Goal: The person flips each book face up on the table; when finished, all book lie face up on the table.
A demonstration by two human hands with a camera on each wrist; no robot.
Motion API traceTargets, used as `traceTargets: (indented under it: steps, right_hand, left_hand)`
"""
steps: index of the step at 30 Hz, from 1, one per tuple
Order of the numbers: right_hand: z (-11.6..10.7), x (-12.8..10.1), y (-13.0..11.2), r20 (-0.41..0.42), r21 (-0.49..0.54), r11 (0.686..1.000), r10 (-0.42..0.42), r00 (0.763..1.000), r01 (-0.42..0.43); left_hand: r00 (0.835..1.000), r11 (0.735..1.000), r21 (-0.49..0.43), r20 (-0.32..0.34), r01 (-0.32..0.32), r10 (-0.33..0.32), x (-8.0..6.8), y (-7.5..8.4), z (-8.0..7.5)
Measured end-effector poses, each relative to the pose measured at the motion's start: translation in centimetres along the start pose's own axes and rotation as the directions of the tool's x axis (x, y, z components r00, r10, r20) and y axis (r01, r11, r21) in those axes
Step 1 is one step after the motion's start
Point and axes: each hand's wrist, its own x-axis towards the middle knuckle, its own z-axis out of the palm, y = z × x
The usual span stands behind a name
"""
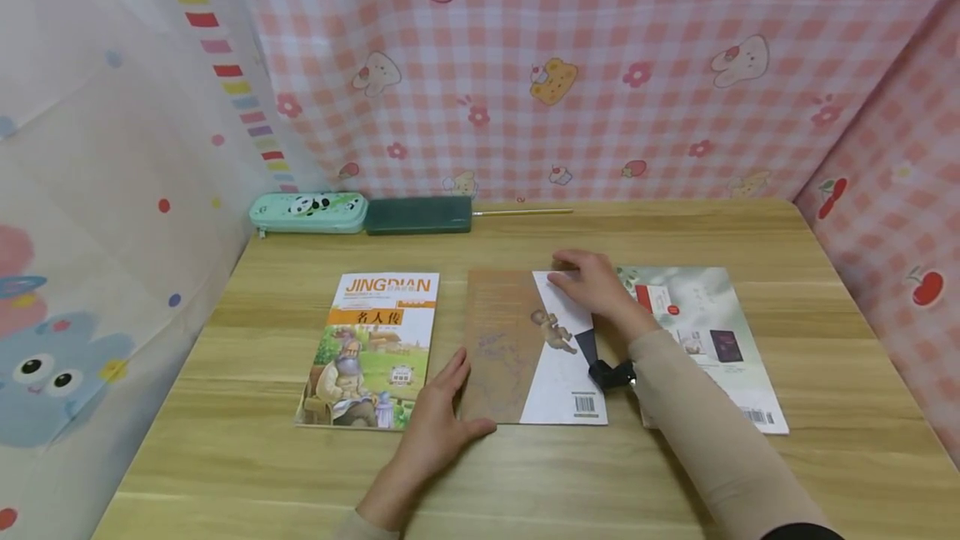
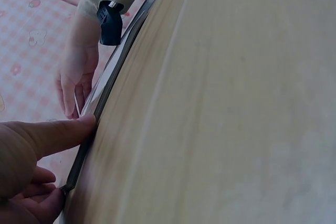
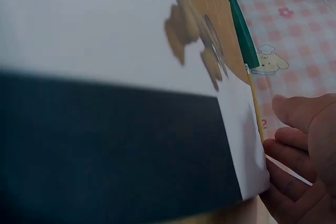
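Three books lie side by side on the wooden table (image 1: 525, 482). The middle book (image 1: 517, 357) shows a brown and white back cover with a barcode. My left hand (image 1: 442, 407) lies flat at its lower left edge, thumb (image 2: 58, 132) pressed against the book's edge (image 2: 105, 98). My right hand (image 1: 588, 282) is at the book's top right corner, where thumb and fingers (image 3: 294, 150) pinch the white cover corner (image 3: 247, 145). A yellow "JINGDIAN" book (image 1: 371, 348) lies to the left. A pale green book (image 1: 712, 332) lies to the right, partly under my right forearm.
At the table's back left sit a mint panda pencil case (image 1: 309, 212), a dark green case (image 1: 417, 215) and a thin stick (image 1: 521, 212). Pink checked cloth walls (image 1: 600, 65) close in the back and right, with a pale curtain (image 1: 112, 190) on the left.
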Motion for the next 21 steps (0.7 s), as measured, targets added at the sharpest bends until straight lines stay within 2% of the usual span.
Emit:
traceTargets:
  steps: [3, 9, 13, 21]
  right_hand:
    - [-0.4, -0.1, 0.3, 0.008, -0.037, 0.999, 0.021, 1.0, -0.02]
    - [-1.2, -0.4, 1.0, -0.036, -0.089, 0.996, 0.011, 0.999, -0.014]
    - [-1.7, -0.6, 1.4, -0.063, -0.118, 0.992, 0.041, 0.997, -0.048]
    - [-2.1, -0.8, 1.6, -0.071, -0.09, 0.993, 0.068, 0.995, -0.074]
  left_hand:
    - [1.0, 1.0, -0.003, -0.002, 0.014, -0.014, 0.0, 0.0, 0.1]
    - [1.0, 1.0, -0.016, -0.008, 0.012, -0.012, -0.1, -0.1, 0.3]
    - [1.0, 1.0, -0.013, -0.012, 0.009, -0.009, -0.1, -0.1, 0.3]
    - [1.0, 1.0, 0.001, -0.019, 0.008, -0.008, -0.2, -0.1, 0.4]
